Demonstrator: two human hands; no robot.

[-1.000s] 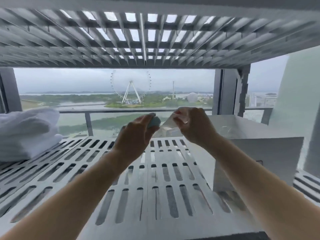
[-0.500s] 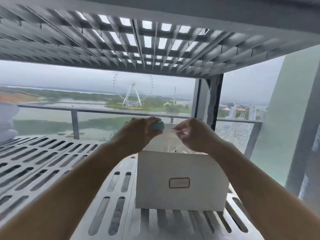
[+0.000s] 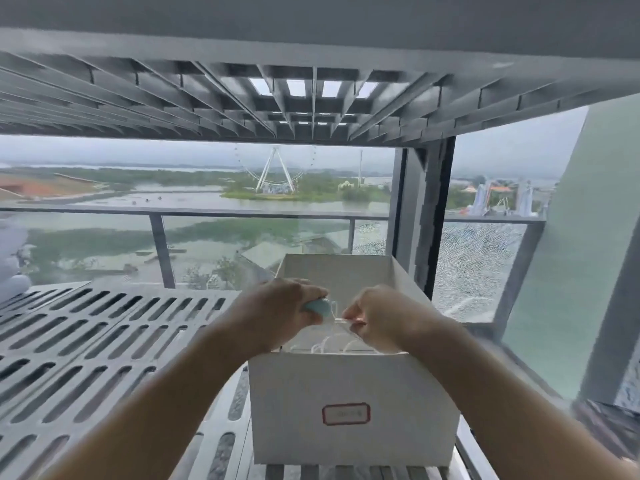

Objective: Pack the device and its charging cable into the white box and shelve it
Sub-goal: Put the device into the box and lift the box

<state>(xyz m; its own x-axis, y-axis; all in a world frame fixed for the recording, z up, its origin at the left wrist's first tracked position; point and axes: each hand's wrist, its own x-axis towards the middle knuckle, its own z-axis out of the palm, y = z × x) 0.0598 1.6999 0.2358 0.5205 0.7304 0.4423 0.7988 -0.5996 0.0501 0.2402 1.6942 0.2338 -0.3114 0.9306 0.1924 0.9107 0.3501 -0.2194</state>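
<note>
White box point(image 3: 349, 379) with red-bordered label point(image 3: 346, 413), writing unreadable

Plain white cardboard box point(image 3: 349, 386), red-outlined rounded-rectangle label point(image 3: 346, 413) on its front wall. Small pale teal rounded device point(image 3: 317, 307) over the box's opening. Thin white charging cable point(image 3: 323, 345) in loops inside box. Grey metal shelf point(image 3: 86, 341) left of box: rows of oblong slots. Grey upper shelf point(image 3: 242, 98) above box: square grid pattern.

Soft overcast backlight; blurred, wide-angle-bent edges.
</note>
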